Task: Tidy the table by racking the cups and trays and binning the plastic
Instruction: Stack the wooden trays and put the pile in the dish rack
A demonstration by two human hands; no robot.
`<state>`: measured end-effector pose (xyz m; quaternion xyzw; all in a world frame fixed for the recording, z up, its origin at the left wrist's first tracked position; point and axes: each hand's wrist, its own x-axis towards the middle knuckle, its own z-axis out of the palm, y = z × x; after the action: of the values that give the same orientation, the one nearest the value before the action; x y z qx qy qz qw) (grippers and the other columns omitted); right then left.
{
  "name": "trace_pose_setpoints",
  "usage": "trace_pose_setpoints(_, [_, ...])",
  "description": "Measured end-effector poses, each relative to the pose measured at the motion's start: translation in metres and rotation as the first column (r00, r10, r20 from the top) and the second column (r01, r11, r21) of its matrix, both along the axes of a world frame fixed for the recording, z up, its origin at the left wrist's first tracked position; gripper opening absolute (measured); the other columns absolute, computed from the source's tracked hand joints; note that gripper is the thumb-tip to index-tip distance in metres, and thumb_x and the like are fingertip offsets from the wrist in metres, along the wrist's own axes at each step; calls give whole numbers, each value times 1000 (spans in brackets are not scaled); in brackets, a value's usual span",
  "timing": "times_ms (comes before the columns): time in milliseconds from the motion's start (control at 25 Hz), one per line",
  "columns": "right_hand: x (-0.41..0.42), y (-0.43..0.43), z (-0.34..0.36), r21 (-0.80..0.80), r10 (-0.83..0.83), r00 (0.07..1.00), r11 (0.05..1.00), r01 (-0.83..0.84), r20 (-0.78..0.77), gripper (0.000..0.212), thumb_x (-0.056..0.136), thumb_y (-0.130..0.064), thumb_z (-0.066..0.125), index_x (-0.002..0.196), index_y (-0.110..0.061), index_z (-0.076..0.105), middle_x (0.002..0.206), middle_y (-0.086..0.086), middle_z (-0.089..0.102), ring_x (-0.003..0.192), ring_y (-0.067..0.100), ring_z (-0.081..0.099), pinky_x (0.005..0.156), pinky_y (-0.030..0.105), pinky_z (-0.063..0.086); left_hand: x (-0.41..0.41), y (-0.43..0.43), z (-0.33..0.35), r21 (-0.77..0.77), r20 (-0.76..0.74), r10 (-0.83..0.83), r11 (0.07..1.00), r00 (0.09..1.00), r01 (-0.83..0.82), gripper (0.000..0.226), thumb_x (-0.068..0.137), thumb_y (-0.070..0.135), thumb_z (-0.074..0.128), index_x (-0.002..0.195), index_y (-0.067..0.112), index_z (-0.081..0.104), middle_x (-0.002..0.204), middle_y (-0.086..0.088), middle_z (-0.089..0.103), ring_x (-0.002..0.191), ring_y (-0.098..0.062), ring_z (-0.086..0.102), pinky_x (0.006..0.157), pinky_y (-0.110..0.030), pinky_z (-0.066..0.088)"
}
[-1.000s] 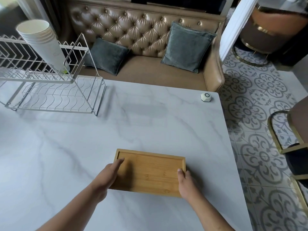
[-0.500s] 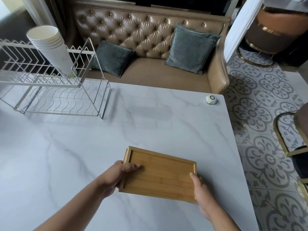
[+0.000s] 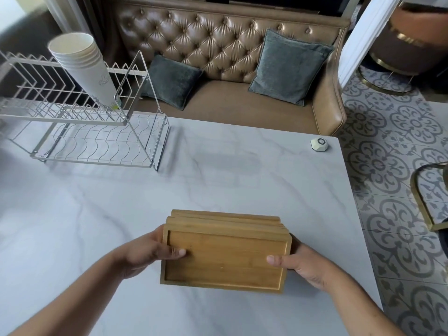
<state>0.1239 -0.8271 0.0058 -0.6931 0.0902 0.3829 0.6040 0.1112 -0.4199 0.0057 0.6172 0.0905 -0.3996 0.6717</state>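
Near the front of the white marble table, the person's left hand and right hand are gripping the ends of the brown wooden tray stack, which was lying flat and is now lifting up, probably heading for the silver wire rack.

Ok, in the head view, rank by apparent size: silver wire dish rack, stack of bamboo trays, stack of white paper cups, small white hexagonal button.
1. Silver wire dish rack.
2. Stack of bamboo trays, nearest the camera.
3. Stack of white paper cups.
4. White hexagonal button.
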Motion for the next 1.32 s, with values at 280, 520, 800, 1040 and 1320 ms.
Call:
trace_pose_setpoints(280, [12,4,0,-328,198,958,937,-123,207,84,61,-32,98,122,-60,48,119,-31,70,111,-10,65,85,9,51,3,-4,-2,327,335,-157,944,929,41,75,74,15,86,124,60,53,119,21,68,109,0,64,90,-27,59])
trace_pose_setpoints(520, [2,9,-10,-530,247,917,847,-47,312,98,58,-47,95,138,-45,39,124,-26,64,115,-2,61,98,28,52,-2,-11,-16,603,398,-252,796,882,-45,88,70,32,89,145,35,42,136,18,57,121,-6,60,101,-40,55])
trace_pose_setpoints(800, [-8,9,-17,-544,244,917,839,-36,315,82,67,-38,91,133,-48,43,118,-29,66,110,-3,64,92,26,54,-10,-16,-26,652,400,-283,756,872,-53,79,67,39,86,131,54,42,136,29,53,119,11,56,100,-37,56])
trace_pose_setpoints(1040, [-9,8,-9,-583,293,908,810,-69,300,75,66,-48,84,127,-57,41,117,-38,62,103,-14,62,85,22,55,-8,-11,-36,693,398,-376,721,837,-6,110,66,41,94,156,37,29,150,30,35,135,0,48,97,-17,44])
trace_pose_setpoints(1320, [-16,7,-5,-635,353,892,766,-103,281,71,68,-53,79,120,-66,34,118,-45,56,104,-19,58,76,9,46,-6,-19,-35,669,412,-349,743,842,-20,89,69,40,88,142,45,38,140,32,41,114,16,52,90,-19,47])
